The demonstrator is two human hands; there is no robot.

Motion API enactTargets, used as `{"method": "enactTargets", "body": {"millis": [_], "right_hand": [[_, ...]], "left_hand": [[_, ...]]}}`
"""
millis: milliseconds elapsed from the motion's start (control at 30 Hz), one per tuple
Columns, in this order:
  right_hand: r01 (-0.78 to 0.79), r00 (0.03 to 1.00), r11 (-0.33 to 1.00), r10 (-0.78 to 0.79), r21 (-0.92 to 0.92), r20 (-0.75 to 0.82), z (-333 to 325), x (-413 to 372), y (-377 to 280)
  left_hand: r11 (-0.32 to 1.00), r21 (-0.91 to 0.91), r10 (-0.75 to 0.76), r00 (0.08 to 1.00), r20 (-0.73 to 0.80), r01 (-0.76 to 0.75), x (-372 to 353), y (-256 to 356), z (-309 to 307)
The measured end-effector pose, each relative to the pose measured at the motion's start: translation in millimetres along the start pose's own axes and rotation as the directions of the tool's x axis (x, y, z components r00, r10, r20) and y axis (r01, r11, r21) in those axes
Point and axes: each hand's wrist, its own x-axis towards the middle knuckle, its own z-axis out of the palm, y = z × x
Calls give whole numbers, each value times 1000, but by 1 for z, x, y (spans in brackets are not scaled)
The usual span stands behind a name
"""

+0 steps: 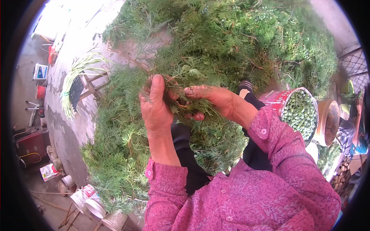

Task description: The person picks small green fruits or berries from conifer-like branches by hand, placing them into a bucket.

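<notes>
My left hand [157, 106] is closed around a leafy evergreen branch [148, 48], thumb pointing up. Its feathery green sprays reach up and away from the fist. Close by on the right, my right hand [216, 101] has its fingers bent in a pinch among the same branch's sprays. Whether a small cone sits between those fingertips is hidden. To the right stands a red and white bucket [274, 101], tilted in view and filled with small green cones [298, 115]. Heaped evergreen cuttings [246, 42] lie in front and around my legs.
Long green stems tied in a bundle [69, 90] lie over a small stool [89, 85] at left. A brown pot [327, 122] stands beyond the bucket. White tubs [94, 206] sit at lower left. Another person's arm [358, 115] shows at the far right.
</notes>
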Motion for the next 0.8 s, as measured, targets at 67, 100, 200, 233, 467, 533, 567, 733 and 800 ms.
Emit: {"method": "enactTargets", "body": {"millis": [67,100,200,233,467,533,567,733,800], "right_hand": [[9,1000,999,-9,-46,-2,3,0,-3],[19,1000,996,-19,-91,-3,3,0,-4],[56,997,996,-59,-64,-54,-1,1,-1],[56,997,996,-59,-62,-52,0,2,0],[252,932,924,-312,-289,-186,3,9,5],[254,920,923,-323,-290,-223,4,5,0],[225,890,932,-316,-285,-329,3,-3,-9],[331,861,942,-325,-54,-391,-16,-18,-38],[287,886,958,-263,6,-382,-6,-20,-37]], "left_hand": [[1000,-17,2,1000,-13,-3,2,0,0],[998,-54,-12,1000,-13,12,2,0,0],[990,-140,-29,999,-30,24,7,-2,-7],[982,-190,-28,998,-49,18,9,-3,-11],[973,-231,-28,994,-109,2,13,-7,-13],[976,-217,6,995,-97,-27,13,-4,-9],[976,-216,7,995,-95,-27,13,3,-6],[970,-195,97,970,-225,-142,13,18,-14],[968,-231,55,984,-172,-95,14,15,-14]]}}
